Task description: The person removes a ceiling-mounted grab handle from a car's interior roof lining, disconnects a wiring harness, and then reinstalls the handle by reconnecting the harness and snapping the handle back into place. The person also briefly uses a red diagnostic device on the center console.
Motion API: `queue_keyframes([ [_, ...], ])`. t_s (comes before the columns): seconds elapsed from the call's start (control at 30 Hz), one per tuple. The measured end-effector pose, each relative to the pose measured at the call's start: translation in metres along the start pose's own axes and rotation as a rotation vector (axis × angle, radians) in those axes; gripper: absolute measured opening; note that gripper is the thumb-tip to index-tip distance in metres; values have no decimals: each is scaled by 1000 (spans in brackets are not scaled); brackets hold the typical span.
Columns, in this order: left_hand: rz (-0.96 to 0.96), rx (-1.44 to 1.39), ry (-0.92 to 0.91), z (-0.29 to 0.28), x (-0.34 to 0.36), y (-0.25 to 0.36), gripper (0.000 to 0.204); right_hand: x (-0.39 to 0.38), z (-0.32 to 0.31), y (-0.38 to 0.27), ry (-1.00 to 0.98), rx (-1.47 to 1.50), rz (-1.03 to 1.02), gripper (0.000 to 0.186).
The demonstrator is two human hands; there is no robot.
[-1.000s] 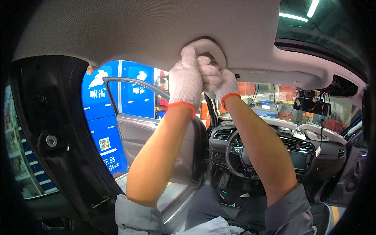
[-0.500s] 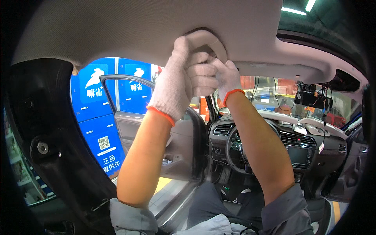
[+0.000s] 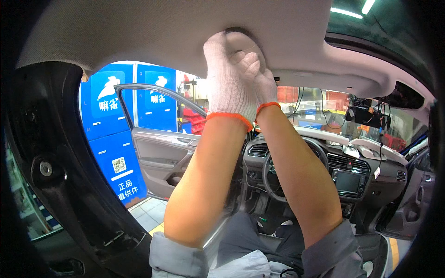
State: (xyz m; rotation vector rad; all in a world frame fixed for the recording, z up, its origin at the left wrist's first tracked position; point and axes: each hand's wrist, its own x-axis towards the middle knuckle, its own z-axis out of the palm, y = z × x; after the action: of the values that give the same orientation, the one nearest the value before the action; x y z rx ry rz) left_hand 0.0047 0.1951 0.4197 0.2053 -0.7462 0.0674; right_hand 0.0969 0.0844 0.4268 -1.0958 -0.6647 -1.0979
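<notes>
A pale grey grab handle [image 3: 246, 42] is set in the car's headliner above the open door, with a dark gap along its upper edge. My left hand [image 3: 229, 85], in a white knitted glove with an orange cuff, is closed at the left part of the handle. Pressed close beside it, my right hand [image 3: 265, 88] wears a matching glove and is closed at the handle's right end. The fingers of the two hands overlap, so parts of their grip are hidden. Both forearms reach up from below.
An open car door [image 3: 162, 150] stands at the left, before blue cabinets [image 3: 109, 139]. The steering wheel [image 3: 270, 173] and dashboard [image 3: 347, 157] are ahead on the right. A black pillar [image 3: 69, 153] with a bolt rises at near left. Cables hang near the windscreen.
My left hand has turned and shifted higher and to the right, its forearm now more upright. My right hand has moved slightly up and left, close against it. The view has shifted slightly.
</notes>
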Motion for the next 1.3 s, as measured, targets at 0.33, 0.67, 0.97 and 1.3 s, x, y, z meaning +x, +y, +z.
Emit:
queue_keyframes([
  [0.33, 230, 659, -651, -61, -25, 14, 45, -38, -40, -33, -255, -297, 73, 28],
  [0.67, 36, 798, -320, -132, -19, 13, 42, -100, -107, -27, -174, -1113, -105, 35],
  [0.97, 728, 1088, -297, -126, 51, 41, 34, -65, -126, -40, -327, -1078, -619, 19],
  [1.3, 765, 1283, -385, -107, 53, 57, 37, -11, 6, -134, -1017, -2081, -1122, 19],
])
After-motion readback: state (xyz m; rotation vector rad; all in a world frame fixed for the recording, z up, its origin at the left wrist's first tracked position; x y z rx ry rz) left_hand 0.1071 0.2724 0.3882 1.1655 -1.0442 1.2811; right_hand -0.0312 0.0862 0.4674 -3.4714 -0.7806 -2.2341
